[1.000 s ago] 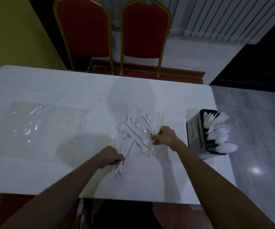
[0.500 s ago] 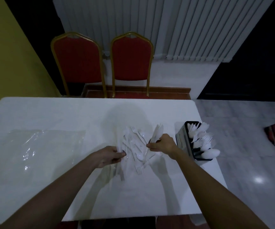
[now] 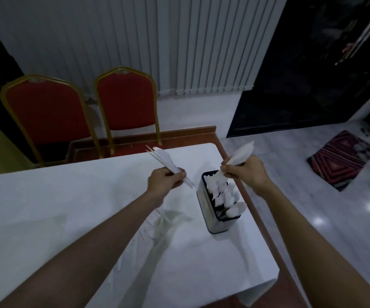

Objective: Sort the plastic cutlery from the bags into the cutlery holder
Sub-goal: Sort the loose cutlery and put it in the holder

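At the left edge of the table (image 3: 72, 187) a clear plastic bag (image 3: 21, 227) lies flat and slack, apparently emptied so its contents could be sorted in the open. To its right the left grip (image 3: 165, 182) hangs above the table, fingers curled tight around a left bundle (image 3: 163, 157) of white pieces. Their heads fan up and away and their handle ends poke out below toward the holder; held that way, it reads as a batch waiting its turn. Under that forearm some loose cutlery (image 3: 166, 218) lies spread on the table, blurred, so part of the sorting is not yet done. Next comes the cutlery holder (image 3: 209, 218), a dark upright box near the table's right edge. It is crowded with white pieces, spoon bowls at its near end and what look like fork heads in the middle; its dividers cannot be made out. Above its far end the right grip (image 3: 244, 172) is clamped on a right bundle (image 3: 240, 154), tilted so the handles aim down into the far section, likely to drop like with like. Whether they touch the pieces inside cannot be told.
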